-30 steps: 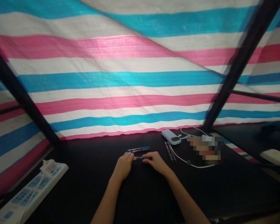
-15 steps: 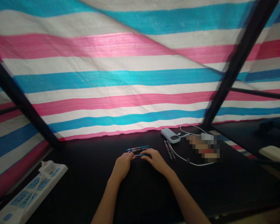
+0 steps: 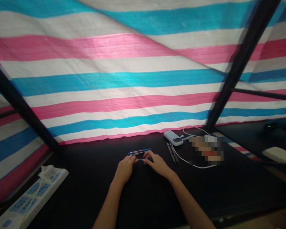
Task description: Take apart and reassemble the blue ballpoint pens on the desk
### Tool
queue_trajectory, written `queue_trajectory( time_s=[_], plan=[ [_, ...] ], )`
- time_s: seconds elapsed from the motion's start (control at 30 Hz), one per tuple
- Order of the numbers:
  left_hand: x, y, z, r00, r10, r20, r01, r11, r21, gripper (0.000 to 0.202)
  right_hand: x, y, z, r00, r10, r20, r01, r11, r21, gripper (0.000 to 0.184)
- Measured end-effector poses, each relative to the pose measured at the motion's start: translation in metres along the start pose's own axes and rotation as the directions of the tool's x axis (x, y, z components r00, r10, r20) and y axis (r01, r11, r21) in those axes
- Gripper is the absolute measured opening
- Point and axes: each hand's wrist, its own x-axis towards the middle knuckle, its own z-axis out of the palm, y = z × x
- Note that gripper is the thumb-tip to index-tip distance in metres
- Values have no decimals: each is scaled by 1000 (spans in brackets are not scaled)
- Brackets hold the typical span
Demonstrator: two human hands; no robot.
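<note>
My left hand (image 3: 125,168) and my right hand (image 3: 157,163) meet near the middle of a black table (image 3: 143,197). Between their fingertips they hold a thin pen (image 3: 140,159), lying level and close to the tabletop. Just beyond it a blue pen (image 3: 139,151) lies flat on the table, untouched. Two dark pens (image 3: 173,154) lie side by side to the right of my right hand.
A white power bank (image 3: 173,138) with a white cable (image 3: 190,162) sits at the back right. A white power strip (image 3: 26,198) lies at the left front edge. A striped pink, blue and white tarp (image 3: 124,79) and dark frame poles (image 3: 238,63) close off the back.
Both hands have shifted slightly away from me with the pen, nearer to the blue pen on the table. The view has tilted a little.
</note>
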Motion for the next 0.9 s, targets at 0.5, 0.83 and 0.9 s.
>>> queue_trajectory(
  time_s=[0.5, 0.83, 0.9],
  plan=[
    [-1, 0, 3, 997, 32, -69, -34, 999, -21, 18, 4, 10, -1, 998, 21, 60, -26, 997, 70, 32],
    [-2, -4, 5, 996, 28, -88, -30, 999, -13, 21, 6, 17, 0, 1000, 10, -6, -9, 980, 197, 26],
    [-2, -3, 5, 995, 47, -86, -48, 999, -11, 20, 6, 18, 0, 999, -1, 53, -10, 980, 197, 27]
  ],
)
